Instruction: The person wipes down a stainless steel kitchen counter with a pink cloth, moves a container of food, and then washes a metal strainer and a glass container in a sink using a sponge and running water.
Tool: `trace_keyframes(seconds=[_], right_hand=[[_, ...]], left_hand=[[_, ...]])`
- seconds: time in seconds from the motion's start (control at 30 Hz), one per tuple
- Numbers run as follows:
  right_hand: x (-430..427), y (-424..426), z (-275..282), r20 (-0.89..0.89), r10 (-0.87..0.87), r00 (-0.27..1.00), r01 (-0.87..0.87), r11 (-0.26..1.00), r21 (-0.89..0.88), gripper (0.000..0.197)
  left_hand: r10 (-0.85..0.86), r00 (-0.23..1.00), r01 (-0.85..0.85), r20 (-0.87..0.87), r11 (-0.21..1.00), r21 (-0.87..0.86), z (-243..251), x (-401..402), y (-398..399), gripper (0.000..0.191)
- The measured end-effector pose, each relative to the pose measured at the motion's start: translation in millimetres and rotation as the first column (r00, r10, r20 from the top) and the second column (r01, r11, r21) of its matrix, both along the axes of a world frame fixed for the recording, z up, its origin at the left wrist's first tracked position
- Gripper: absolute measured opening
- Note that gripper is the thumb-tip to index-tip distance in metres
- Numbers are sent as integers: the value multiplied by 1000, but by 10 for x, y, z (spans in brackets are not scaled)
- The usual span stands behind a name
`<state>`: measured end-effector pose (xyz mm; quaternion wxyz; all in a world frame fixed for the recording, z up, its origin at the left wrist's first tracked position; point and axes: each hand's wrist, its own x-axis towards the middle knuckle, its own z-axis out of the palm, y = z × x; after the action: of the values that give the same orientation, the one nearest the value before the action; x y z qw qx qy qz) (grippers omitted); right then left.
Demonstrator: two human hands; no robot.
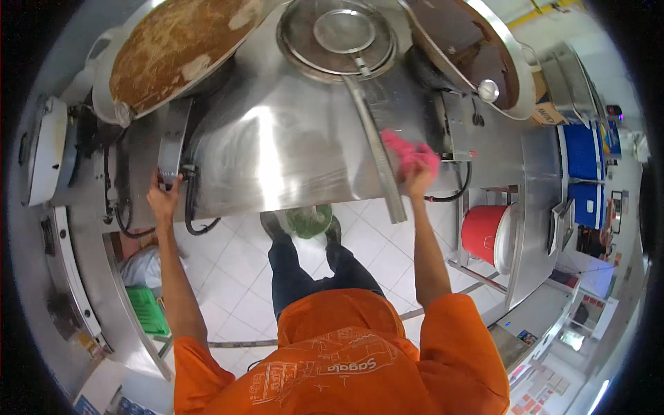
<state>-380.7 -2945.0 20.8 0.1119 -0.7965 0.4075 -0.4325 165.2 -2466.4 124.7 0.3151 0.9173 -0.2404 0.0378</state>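
My right hand (419, 181) holds a bunched pink cloth (407, 150) against the stainless steel worktop (233, 150), just right of a long metal handle. That handle (378, 145) runs from a round pan-like metal vessel (290, 54) and juts past the worktop's front edge. On top of the vessel rests a fine-mesh strainer (344, 31). At the left, my left hand (163, 202) grips the front end of a narrow stainless steel box (175, 137), thumb on one side and fingers on the other. Its palm side is partly hidden.
Large pots of brown liquid, one at far left (171, 52) and one at far right (459, 49), flank the worktop. Black hoses (193, 207) hang at the front edge. Below are a green object (308, 220) between my feet, a red bucket (482, 233) and a green crate (145, 308).
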Motion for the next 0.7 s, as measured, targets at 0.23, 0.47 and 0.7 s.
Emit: trace_keyframes(seconds=[0.23,0.47,0.7], right_hand=[[409,727,-243,38,36,999,-44,970,237,12],[361,654,531,-261,451,853,-405,889,212,26],[-561,-20,348,-408,-175,896,208,978,36,42]], left_hand=[[113,993,-116,41,990,80,77,-732,-420,81],[137,974,-173,182,964,201,9,-790,-190,89],[-2,975,6,223,1000,-17,-162,-1276,-401,87]])
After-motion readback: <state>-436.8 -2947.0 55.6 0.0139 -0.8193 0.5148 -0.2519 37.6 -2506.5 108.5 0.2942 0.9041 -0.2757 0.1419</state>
